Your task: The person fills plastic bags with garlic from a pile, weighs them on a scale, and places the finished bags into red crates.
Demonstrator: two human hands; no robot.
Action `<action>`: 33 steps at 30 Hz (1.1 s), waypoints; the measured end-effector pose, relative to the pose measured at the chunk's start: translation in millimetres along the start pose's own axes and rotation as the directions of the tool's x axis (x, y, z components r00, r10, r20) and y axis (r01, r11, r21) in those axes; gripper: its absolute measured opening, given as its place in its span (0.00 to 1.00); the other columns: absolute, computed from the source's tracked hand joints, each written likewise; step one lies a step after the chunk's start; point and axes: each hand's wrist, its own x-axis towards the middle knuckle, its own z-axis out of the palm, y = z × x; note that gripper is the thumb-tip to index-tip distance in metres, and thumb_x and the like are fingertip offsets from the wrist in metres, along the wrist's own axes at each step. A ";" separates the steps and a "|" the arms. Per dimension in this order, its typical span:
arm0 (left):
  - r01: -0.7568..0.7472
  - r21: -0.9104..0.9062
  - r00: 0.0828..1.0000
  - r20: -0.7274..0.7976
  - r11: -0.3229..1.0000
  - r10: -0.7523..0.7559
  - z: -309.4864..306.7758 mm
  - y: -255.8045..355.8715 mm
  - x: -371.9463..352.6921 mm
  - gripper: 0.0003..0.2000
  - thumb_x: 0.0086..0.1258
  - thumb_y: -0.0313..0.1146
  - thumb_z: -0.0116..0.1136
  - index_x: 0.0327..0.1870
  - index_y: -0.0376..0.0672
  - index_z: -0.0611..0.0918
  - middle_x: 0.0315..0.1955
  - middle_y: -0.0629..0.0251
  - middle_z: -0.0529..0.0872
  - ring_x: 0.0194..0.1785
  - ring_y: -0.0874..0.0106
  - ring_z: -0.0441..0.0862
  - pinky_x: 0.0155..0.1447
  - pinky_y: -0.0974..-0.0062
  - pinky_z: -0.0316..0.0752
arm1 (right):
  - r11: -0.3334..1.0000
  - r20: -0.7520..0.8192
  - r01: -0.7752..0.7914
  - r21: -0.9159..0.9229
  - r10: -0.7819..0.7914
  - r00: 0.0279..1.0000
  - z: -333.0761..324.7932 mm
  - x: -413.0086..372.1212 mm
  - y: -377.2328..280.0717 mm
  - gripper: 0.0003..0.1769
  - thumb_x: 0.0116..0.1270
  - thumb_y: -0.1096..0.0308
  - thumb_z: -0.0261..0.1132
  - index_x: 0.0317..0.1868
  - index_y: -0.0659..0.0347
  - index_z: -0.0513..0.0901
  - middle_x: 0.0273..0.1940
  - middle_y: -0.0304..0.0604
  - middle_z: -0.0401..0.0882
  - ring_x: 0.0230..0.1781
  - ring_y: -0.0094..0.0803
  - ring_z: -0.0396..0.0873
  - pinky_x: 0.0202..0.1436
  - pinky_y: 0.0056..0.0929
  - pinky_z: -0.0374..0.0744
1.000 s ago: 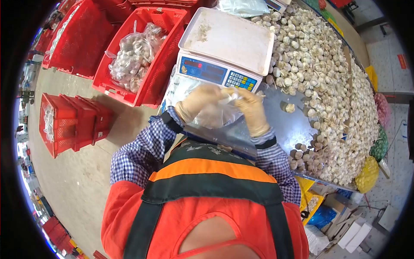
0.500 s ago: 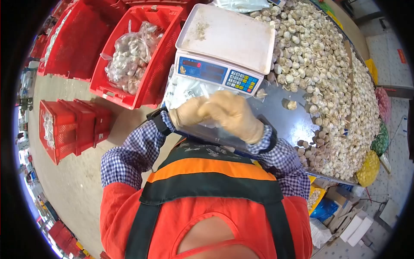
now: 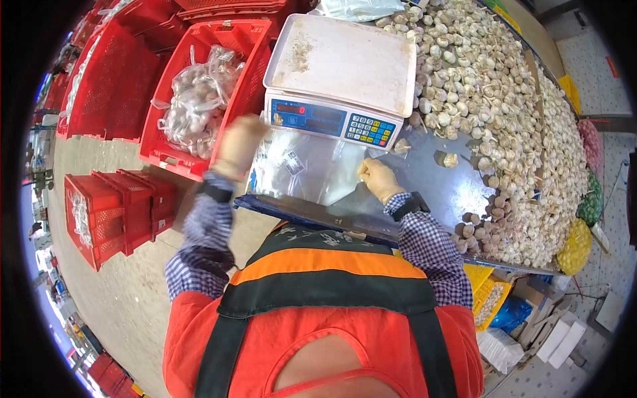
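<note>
My right hand, gloved, is closed in a pinch over the metal table. Its fingertips meet the edge of a clear plastic bag. My left hand, also gloved, is smeared by motion beside the right wall of a red crate; its fingers cannot be made out. Inside that crate lie bagged garlic bulbs. More flat plastic bags lie in front of the digital scale, whose pan bears only bits of dirt and whose display reads 0.
Loose garlic bulbs form a large heap on the right of the table. A single bulb lies apart from it. More red crates stand on the floor at left. Mesh sacks hang along the far right edge.
My hands, together over the bags before, are now apart. The left has swung left and up to the crate's side; the right has drawn slightly right. The view has shifted a little.
</note>
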 end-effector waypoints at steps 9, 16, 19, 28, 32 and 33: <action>-0.556 -0.316 0.816 -0.032 0.769 0.577 104.5 111.7 27.1 0.10 0.61 0.35 0.63 0.37 0.37 0.83 0.34 0.54 0.85 0.38 0.60 0.83 0.44 0.64 0.76 | 0.985 -0.007 -0.091 0.149 0.093 0.996 2.2 -0.2 2.7 0.06 0.57 0.68 0.66 0.35 0.58 0.81 0.38 0.48 0.82 0.42 0.45 0.80 0.48 0.38 0.77; -0.368 -0.721 0.855 -0.015 0.587 0.518 112.6 45.6 36.5 0.09 0.67 0.37 0.59 0.34 0.40 0.84 0.28 0.57 0.82 0.34 0.60 0.79 0.44 0.65 0.74 | 0.997 -0.108 -0.073 0.020 0.074 0.991 2.4 -1.6 -4.0 0.15 0.66 0.58 0.56 0.38 0.60 0.82 0.40 0.51 0.83 0.44 0.47 0.81 0.48 0.40 0.76; -0.442 -0.725 0.828 -0.103 0.528 0.551 102.2 52.7 30.6 0.09 0.64 0.37 0.62 0.32 0.40 0.83 0.27 0.59 0.82 0.34 0.61 0.78 0.43 0.67 0.73 | 0.811 -0.004 -0.095 0.578 0.119 0.993 6.6 -0.2 -13.9 0.26 0.69 0.47 0.54 0.41 0.64 0.83 0.39 0.52 0.83 0.41 0.44 0.81 0.47 0.35 0.76; -0.550 -0.447 0.830 -0.387 0.706 0.401 63.5 91.4 15.6 0.17 0.55 0.41 0.70 0.40 0.42 0.82 0.36 0.59 0.82 0.43 0.61 0.78 0.49 0.67 0.73 | 0.502 -0.058 -0.009 0.865 0.118 0.991 -30.9 -19.6 -48.1 0.14 0.65 0.62 0.67 0.39 0.67 0.84 0.34 0.41 0.83 0.34 0.24 0.77 0.40 0.23 0.75; -0.363 -0.787 0.928 -0.258 0.498 0.270 1.7 153.2 -9.6 0.18 0.52 0.39 0.73 0.40 0.42 0.81 0.38 0.60 0.81 0.48 0.66 0.77 0.54 0.69 0.71 | 0.628 -0.160 0.040 0.777 0.135 0.978 -48.4 -31.2 -66.1 0.11 0.63 0.65 0.68 0.31 0.65 0.80 0.32 0.36 0.80 0.33 0.22 0.75 0.40 0.19 0.73; -0.353 -0.763 0.930 -0.222 0.541 0.294 -7.5 165.1 -13.0 0.13 0.55 0.34 0.71 0.38 0.42 0.82 0.36 0.65 0.81 0.44 0.71 0.78 0.52 0.74 0.72 | 0.628 -0.169 0.046 0.777 0.138 0.976 -51.3 -34.8 -66.0 0.11 0.63 0.65 0.68 0.31 0.65 0.80 0.32 0.36 0.80 0.33 0.22 0.75 0.40 0.19 0.73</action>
